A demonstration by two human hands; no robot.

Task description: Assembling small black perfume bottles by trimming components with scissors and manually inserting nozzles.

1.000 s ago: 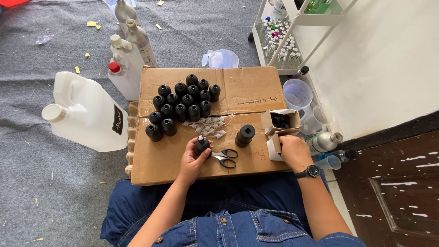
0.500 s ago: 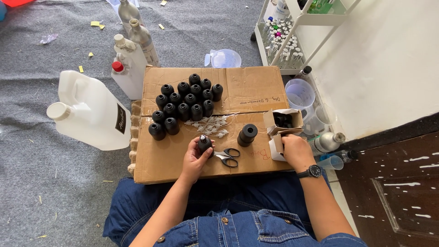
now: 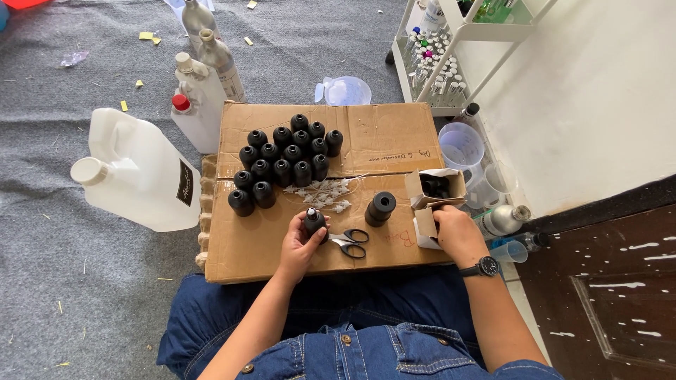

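Observation:
My left hand [image 3: 298, 244] is shut on a small black bottle [image 3: 313, 221] with a white tip, held upright on the cardboard sheet [image 3: 373, 141] over my lap. My right hand [image 3: 454, 232] reaches into a small open white box [image 3: 431, 191] of black caps at the sheet's right edge; its fingertips are hidden, so what they hold is unclear. Black-handled scissors [image 3: 350, 241] lie between my hands. A black cylinder [image 3: 381, 208] stands just beyond them. A cluster of several black bottles [image 3: 285, 162] stands further back, with a pile of small white nozzles [image 3: 324, 193] beside it.
A big white jug [image 3: 137, 172] lies on the grey carpet at left. White and silver bottles [image 3: 201, 77] stand behind it. Clear measuring cups [image 3: 461, 144] and a white rack of vials [image 3: 436, 63] sit at right by the white wall. A dark wooden panel [image 3: 612, 281] is at lower right.
My right hand has moved slightly at the white box. My left hand keeps the black bottle in place. The camera view has shifted a little.

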